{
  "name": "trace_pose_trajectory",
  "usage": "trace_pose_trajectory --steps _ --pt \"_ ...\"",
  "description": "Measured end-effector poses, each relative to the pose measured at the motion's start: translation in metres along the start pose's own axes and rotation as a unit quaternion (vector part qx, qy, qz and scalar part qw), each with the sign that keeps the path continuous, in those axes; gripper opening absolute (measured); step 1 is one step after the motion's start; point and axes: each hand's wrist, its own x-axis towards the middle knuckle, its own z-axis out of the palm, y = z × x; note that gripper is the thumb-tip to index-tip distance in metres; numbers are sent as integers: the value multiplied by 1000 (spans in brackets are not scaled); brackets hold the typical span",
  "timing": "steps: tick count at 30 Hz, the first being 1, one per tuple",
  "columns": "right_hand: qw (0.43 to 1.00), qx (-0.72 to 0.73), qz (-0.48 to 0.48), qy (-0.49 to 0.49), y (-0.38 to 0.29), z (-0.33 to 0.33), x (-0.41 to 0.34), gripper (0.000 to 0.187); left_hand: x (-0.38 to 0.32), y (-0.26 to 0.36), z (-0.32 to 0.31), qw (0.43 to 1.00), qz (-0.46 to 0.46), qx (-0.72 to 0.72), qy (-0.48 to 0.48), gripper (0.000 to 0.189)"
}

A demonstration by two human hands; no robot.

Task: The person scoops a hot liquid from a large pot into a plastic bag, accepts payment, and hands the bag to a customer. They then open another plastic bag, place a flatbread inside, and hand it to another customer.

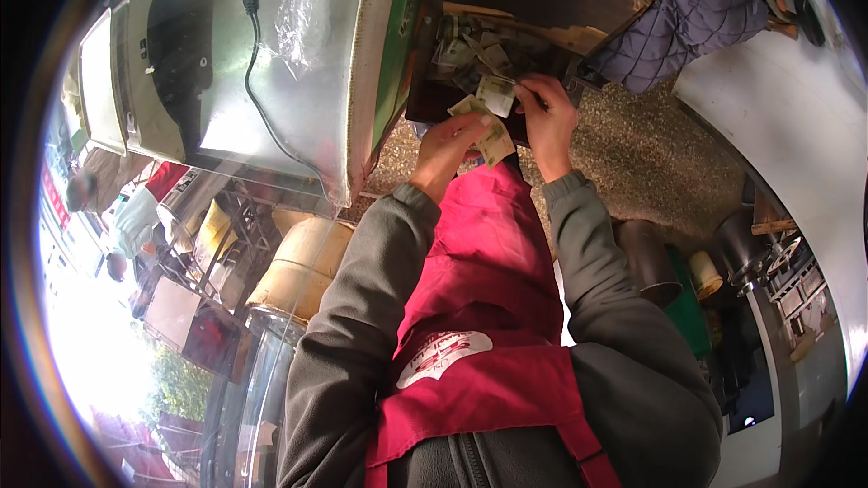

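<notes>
My left hand grips a creased banknote between thumb and fingers, over the front of an open wooden drawer. To its right, my right hand pinches the edge of a pale greenish banknote above the drawer. Behind both hands, a loose heap of banknotes lies inside the drawer, some folded or overlapping. The fingertips of my left hand are partly hidden by the note.
A glass-topped counter with a black cable stands at left. A quilted cloth hangs upper right beside a white worktop. Metal pots stand below right. People are beyond the glass at far left.
</notes>
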Motion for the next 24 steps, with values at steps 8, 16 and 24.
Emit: trace_pose_trajectory --steps 8,16,24 --pt "990 -93 -106 -20 -18 -3 -15 13 -1 4 -3 992 -10 -111 -62 42" --pt "981 -115 -36 -152 -18 5 -23 21 2 -29 -27 989 71 -78 99 29" --pt "847 -476 -192 -139 115 71 71 42 -13 -47 -27 953 146 130 232 46"
